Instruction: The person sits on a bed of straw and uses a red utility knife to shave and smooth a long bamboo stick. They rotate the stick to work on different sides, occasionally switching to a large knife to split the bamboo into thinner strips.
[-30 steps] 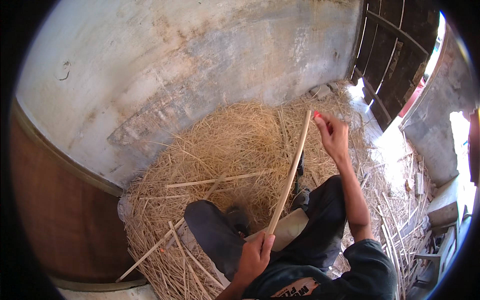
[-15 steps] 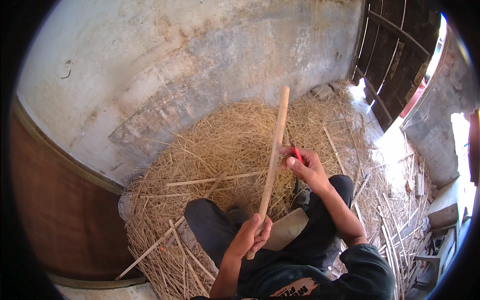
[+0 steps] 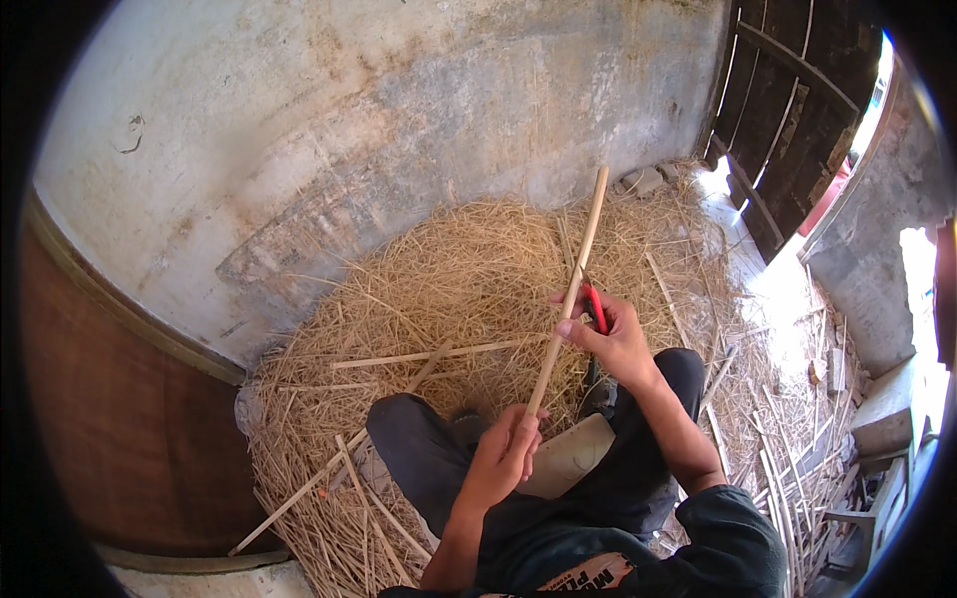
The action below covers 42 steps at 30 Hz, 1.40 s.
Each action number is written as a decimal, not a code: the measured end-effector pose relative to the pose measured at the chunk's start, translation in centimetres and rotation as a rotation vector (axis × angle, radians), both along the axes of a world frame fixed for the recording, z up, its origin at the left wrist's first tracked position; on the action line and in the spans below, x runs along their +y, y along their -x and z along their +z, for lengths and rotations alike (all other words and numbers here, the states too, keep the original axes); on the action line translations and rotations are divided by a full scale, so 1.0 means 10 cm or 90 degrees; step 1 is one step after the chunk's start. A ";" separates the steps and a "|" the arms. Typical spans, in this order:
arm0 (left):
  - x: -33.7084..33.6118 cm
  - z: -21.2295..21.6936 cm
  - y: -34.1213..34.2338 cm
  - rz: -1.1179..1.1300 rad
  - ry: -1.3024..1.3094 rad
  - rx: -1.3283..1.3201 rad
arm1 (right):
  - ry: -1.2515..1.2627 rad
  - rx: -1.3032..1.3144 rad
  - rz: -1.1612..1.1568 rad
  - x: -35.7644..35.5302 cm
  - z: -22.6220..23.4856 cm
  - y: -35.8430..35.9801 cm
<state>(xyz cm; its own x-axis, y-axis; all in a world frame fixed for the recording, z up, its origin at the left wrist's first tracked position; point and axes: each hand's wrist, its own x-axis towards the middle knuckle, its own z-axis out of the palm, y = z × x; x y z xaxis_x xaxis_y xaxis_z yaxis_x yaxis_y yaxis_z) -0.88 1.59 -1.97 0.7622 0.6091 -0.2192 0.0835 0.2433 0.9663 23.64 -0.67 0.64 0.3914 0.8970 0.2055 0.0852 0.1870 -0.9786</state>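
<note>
A long pale bamboo strip (image 3: 555,351) slants up and away from me, its top end in front of the straw. My left hand (image 3: 501,453) is closed around its lower end, above my lap. Farther up the strip, my right hand (image 3: 610,334) grips a small knife (image 3: 598,309) with a red handle. Its thin dark blade lies against the strip's right side. The right thumb presses on the strip as well, just below the blade. Most of the knife's handle is hidden in the palm.
Straw and shavings (image 3: 439,269) cover the floor around my crossed legs. Loose strips (image 3: 299,498) lie at left, more (image 3: 783,498) at right. A stained wall (image 3: 399,120) rises ahead; a dark plank door (image 3: 788,110) stands far right, a brown panel (image 3: 130,399) at left.
The strip has been turned so a narrower face shows, and its top has swung right. My left hand has moved up slightly. My right thumb now rests on the strip, with the knife against it.
</note>
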 end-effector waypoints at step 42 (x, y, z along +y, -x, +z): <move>-0.14 0.19 -0.07 0.204 -0.415 0.121 | -0.130 -0.687 -0.187 -0.18 0.13 -0.14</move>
<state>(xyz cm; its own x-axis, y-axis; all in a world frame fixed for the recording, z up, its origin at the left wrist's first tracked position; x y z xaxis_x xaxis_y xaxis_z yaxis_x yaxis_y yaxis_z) -0.22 0.17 -0.06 0.5104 0.8465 0.1517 0.2844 -0.3326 0.8992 25.00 -2.49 1.99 0.1113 0.7109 0.6944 0.9318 0.1682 -0.3216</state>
